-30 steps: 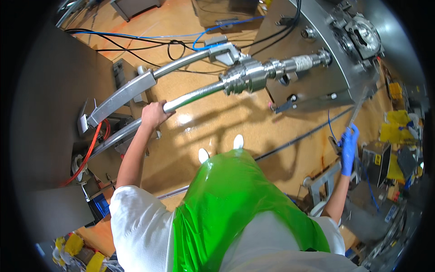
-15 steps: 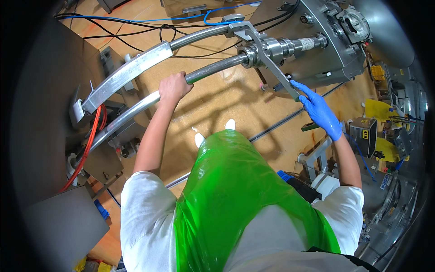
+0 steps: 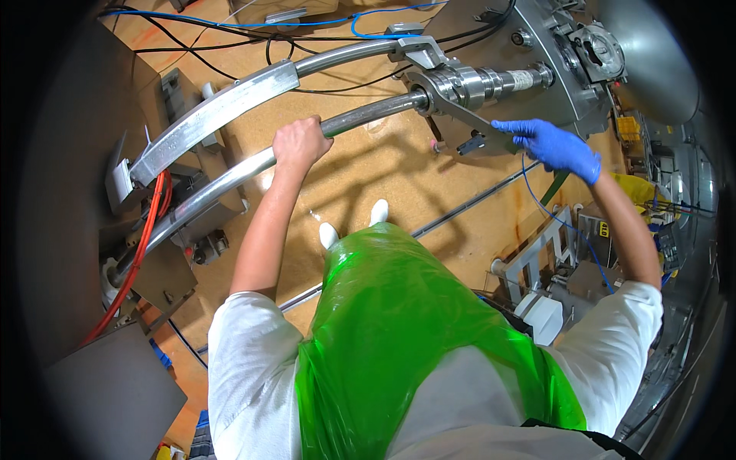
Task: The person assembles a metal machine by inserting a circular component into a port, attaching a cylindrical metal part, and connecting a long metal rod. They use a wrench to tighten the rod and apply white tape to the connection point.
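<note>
My bare left hand (image 3: 301,141) is closed over the curved steel pipe (image 3: 368,113), about midway along it. That pipe runs into a steel coupling (image 3: 452,86) on the machine. A long flat metal spanner (image 3: 464,113) sits against the coupling and slants down to the right. My right hand (image 3: 553,144), in a blue glove, holds the spanner's far part, with the index finger stretched along it. The undersides of those fingers are hidden. Above my left hand a second pipe passes through a square-edged metal sleeve (image 3: 222,113).
A large steel machine body (image 3: 529,100) stands at the upper right. Black and blue cables (image 3: 230,27) cross the floor at the top. An orange-red hose (image 3: 130,284) hangs at the left beside a steel cabinet. To the right are a metal frame (image 3: 537,261) and other equipment.
My right hand has moved up and right, swinging the spanner round the coupling to a flatter slant. My left hand keeps its grip on the pipe. The view has shifted slightly.
</note>
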A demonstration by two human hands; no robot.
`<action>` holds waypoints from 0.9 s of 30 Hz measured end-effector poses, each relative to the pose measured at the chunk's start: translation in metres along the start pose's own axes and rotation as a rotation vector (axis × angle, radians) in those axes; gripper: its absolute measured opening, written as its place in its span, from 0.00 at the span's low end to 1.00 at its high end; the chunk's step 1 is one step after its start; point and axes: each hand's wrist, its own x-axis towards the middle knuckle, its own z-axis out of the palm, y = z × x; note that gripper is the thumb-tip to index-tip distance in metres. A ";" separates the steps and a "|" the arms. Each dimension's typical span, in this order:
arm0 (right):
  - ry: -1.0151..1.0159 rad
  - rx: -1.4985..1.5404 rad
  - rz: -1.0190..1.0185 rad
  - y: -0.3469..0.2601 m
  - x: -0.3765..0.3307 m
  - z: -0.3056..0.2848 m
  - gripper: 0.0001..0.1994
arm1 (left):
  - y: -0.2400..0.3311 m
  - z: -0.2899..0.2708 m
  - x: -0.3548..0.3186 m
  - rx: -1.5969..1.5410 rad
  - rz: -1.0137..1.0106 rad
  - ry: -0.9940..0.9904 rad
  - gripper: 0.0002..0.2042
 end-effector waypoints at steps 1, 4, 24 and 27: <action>-0.010 -0.042 -0.028 -0.013 0.002 -0.012 0.25 | -0.003 0.001 -0.001 -0.004 -0.011 0.001 0.14; -0.070 -0.150 0.061 -0.028 0.005 -0.032 0.25 | 0.001 -0.003 -0.001 -0.006 -0.022 -0.024 0.14; -0.162 -0.199 0.132 -0.058 0.021 -0.070 0.24 | -0.002 0.002 -0.001 -0.029 -0.015 0.009 0.12; -0.184 -0.199 0.128 -0.062 0.019 -0.070 0.23 | -0.003 0.002 -0.002 -0.032 -0.004 0.022 0.11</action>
